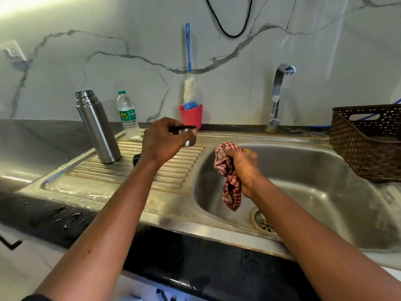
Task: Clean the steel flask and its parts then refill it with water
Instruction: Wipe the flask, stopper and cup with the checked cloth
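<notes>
The stainless sink basin (314, 170) is a rounded, dull-shining bowl with a perforated drain (263, 222) at its near side, set into a dark stone table (54, 216) speckled with water drops. Over the basin's left part the right grip (243, 168) is closed round a bunched red-and-white checked cloth (231, 190), whose loose end hangs down below the fist. Just left of the basin, above the ribbed steel drainboard (169, 177), the left grip (161, 140) curls its fingers round a small steel cup (191, 141), a short cylinder mostly hidden by the hand. Farther left of the basin, the steel flask (97, 127) stands upright on the drainboard's ridges, a tall brushed-metal cylinder with a threaded neck and no cap on it. A small black part (136, 159) lies on the ridges between flask and basin, half covered by the left wrist. Behind the flask stands a clear plastic water bottle (128, 116) with a green cap and label. Behind the basin's left corner a red holder (192, 117) carries a bottle brush (189, 88) with white bristles and a thin blue handle leaning on the veined marble wall. A curved chrome tap (277, 92) rises behind the basin, and a brown woven-pattern plastic basket (364, 144) sits at its right rim.
</notes>
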